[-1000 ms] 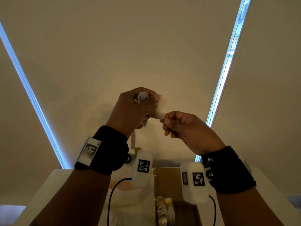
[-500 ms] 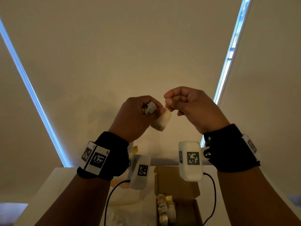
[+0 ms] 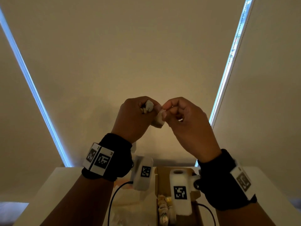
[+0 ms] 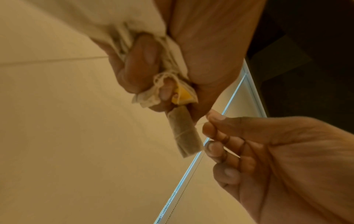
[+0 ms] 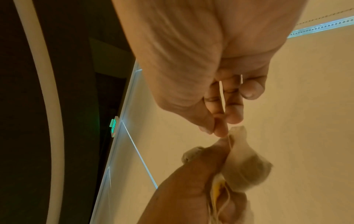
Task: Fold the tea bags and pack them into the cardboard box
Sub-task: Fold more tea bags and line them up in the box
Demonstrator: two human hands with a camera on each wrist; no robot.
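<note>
Both hands raised | left hand [image 3: 135, 118] grips tea bag [image 4: 184, 133] | right hand [image 3: 187, 124] pinches its string [image 5: 222, 97]

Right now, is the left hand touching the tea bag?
Touching. The left wrist view shows the left hand pinching the upper end of the tea bag; the lower end sticks out free.

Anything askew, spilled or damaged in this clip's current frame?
Nothing spilled or torn. One oddity: the left hand grips a crumpled bunch of tea bags at once, with one folded tea bag sticking out. The right hand pinches its thread. The cardboard box below holds a tidy row.
</note>
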